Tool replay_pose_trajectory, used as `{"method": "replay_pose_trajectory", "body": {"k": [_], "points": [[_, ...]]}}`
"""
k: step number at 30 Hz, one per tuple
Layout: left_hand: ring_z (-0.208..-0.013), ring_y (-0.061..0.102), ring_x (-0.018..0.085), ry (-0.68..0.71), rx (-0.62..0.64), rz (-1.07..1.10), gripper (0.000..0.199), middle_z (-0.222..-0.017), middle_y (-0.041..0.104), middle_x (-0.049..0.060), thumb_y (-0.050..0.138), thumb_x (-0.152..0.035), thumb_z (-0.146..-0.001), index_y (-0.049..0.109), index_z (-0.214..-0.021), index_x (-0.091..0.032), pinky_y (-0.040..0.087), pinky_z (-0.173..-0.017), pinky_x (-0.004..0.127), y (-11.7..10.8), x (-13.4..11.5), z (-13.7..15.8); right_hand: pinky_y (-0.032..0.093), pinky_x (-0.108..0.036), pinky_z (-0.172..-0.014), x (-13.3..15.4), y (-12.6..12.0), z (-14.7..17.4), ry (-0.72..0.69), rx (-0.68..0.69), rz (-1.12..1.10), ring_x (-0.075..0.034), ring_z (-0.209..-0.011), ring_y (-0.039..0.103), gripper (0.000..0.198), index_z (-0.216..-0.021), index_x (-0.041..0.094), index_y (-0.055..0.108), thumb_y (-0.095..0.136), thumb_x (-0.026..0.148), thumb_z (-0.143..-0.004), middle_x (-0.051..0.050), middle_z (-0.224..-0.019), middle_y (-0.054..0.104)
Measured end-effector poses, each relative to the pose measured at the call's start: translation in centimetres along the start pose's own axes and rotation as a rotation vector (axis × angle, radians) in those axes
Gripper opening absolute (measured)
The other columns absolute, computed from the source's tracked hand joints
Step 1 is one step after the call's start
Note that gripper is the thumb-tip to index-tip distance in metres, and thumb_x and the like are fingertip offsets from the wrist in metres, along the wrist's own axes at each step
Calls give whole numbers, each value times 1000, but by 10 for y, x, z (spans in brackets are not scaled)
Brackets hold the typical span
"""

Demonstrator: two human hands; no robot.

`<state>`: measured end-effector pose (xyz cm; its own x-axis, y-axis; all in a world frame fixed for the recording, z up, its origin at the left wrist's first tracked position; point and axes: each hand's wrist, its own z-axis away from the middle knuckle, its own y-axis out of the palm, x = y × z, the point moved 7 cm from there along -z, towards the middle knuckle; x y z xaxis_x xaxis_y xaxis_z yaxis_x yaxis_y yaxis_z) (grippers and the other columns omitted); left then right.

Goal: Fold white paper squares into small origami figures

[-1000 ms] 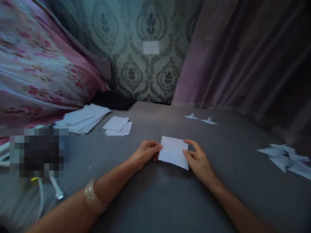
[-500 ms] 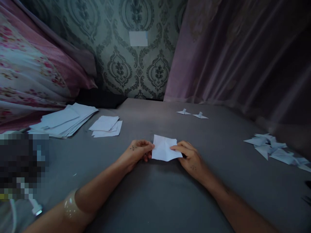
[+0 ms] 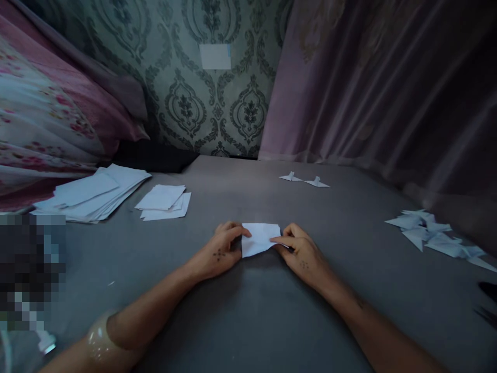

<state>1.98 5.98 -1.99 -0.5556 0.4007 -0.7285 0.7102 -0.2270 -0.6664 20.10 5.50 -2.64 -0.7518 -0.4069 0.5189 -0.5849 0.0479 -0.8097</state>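
A small white sheet of paper (image 3: 259, 241) is held between my two hands, just over the grey surface. My left hand (image 3: 225, 246) pinches its left edge, index finger on top and thumb at the lower corner. On the opposite edge, my right hand (image 3: 301, 251) grips the paper between its index finger and thumb, and that side bends up a little. The undersides of the fingers are partly hidden by the sheet.
A large stack of paper (image 3: 95, 194) and a smaller pile of square sheets (image 3: 165, 201) lie at left. Two folded paper birds (image 3: 317, 182) stand at the back; several more folded pieces (image 3: 423, 230) cluster at right. A white cable plug (image 3: 46, 342) lies front left.
The sheet has turned and tilted in my hands; its middle crease shows less. My left index finger has moved onto the paper's top. The whole view has shifted slightly.
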Motion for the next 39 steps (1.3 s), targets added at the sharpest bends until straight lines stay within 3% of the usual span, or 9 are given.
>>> {"method": "replay_pose_trajectory", "body": {"k": [5,12,20,27,30,32,34,36,39], "points": [[-96,49,22,94,-37,-156,16,-105,56,7,53,-20,-83,66,-93,-20,42,-86,38,4,-2,0,43,-28,-74,10,-5,1,15,24,-22,-15,-85,53,19,-92,29,73,57,23,-85,-2,-89,52],[-92,49,23,-61,-95,-215,29,-101,58,8,54,-35,-85,65,-67,-16,41,-84,40,-2,4,0,41,-27,-65,3,-3,0,196,72,-109,-12,-73,54,26,-65,19,66,56,33,-84,-2,-94,55],[-93,49,24,-154,-210,-219,31,-95,56,10,52,-35,-85,65,-67,-16,40,-87,42,-3,10,-1,42,-29,-70,-11,-1,-3,287,-57,-77,-14,-74,56,32,-57,18,55,53,34,-84,-5,-93,55],[-88,49,24,-123,-200,-276,24,-93,55,9,57,-32,-83,61,-66,-16,43,-81,40,0,14,-2,42,-29,-67,-7,-4,-4,299,-77,23,-14,-71,55,29,-57,19,47,53,31,-83,-3,-86,54],[-84,49,23,-69,-216,-348,21,-91,55,8,55,-34,-84,59,-75,-16,45,-76,39,0,13,-2,42,-27,-62,-4,-4,-3,285,-62,66,-13,-66,54,27,-60,19,46,53,32,-83,-3,-83,53],[-90,50,24,-5,-216,-427,16,-99,56,10,52,-29,-87,59,-91,-16,45,-80,41,1,6,-3,41,-26,-61,-4,-5,-2,268,-65,81,-13,-66,54,24,-63,20,47,53,32,-83,-2,-82,53],[-105,48,26,115,-149,-480,24,-115,56,10,46,-19,-89,56,-110,-19,42,-90,45,7,-6,-5,42,-27,-63,-5,-4,-3,234,-77,93,-15,-71,55,19,-68,20,51,54,31,-83,-2,-81,54],[-120,44,23,254,15,-458,36,-128,52,8,38,-11,-90,52,-120,-22,39,-100,42,20,-18,-4,43,-28,-68,-5,-2,-4,192,-65,87,-16,-75,56,13,-76,20,55,52,29,-85,-3,-83,56],[-124,46,20,310,187,-372,36,-132,53,8,33,-16,-94,52,-124,-21,39,-103,36,32,-27,0,44,-30,-73,0,-1,-5,147,-38,23,-17,-78,57,16,-83,21,61,47,26,-88,-4,-86,58]]}}
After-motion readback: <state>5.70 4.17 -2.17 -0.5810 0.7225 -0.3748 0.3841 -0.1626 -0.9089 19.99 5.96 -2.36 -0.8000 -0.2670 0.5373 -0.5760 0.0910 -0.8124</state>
